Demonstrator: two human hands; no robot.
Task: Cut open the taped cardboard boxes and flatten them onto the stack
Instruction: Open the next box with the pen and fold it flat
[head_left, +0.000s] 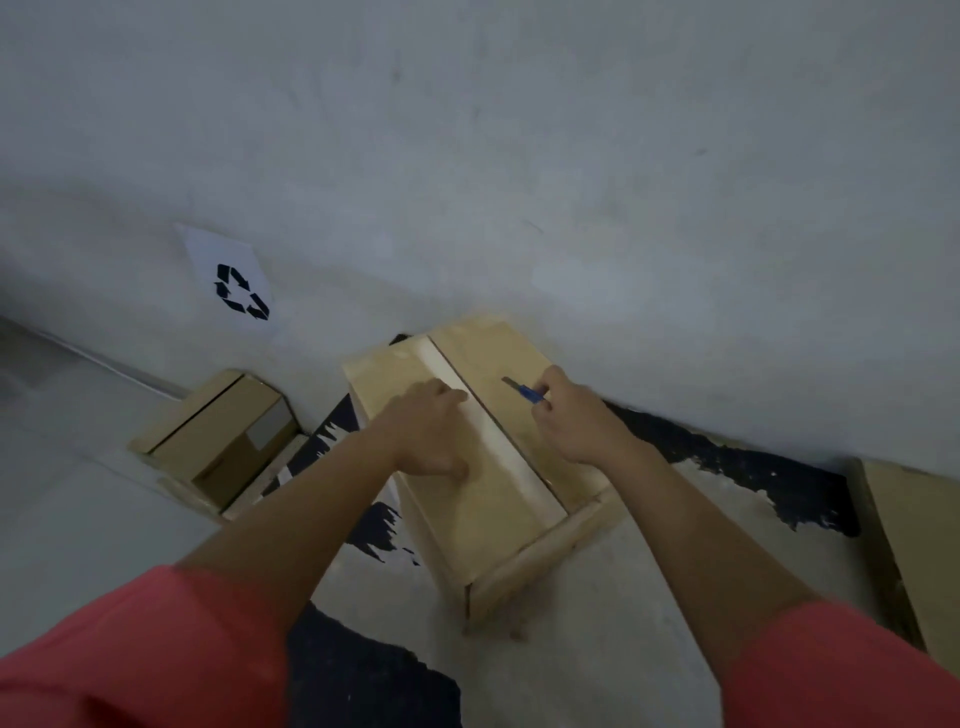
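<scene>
A tall cardboard box (457, 519) is stood on the floor (649, 597) close to the wall (519, 156), directly beneath both hands. The left hand (428, 434) is laid flat on the left top flap. Its fingers (449, 397) are held straight and close together, and their tips are brought up to the pale strip of tape (514, 467) that is run along the centre seam. Just past the tape, on the side away from those fingertips, a thin dark line is seen along the seam; whether it is a cut cannot be told.

The right hand (576, 421) is held over the right top flap. Its fingers (553, 379) are curled round the blue handle of a utility knife (527, 393). The blade is pointed out beyond the fingers toward the wall, low over the right flap, and whether the cardboard is touched by it cannot be told.

Well beyond the left hand's knuckles, a smaller box (218, 436) is set against the wall. Above it, a paper sheet (231, 280) printed with a recycling symbol is fixed to the wall. Far out past the right wrist, a cardboard sheet (914, 545) is seen at the frame's edge. Red sleeves (156, 649) are worn on both arms.
</scene>
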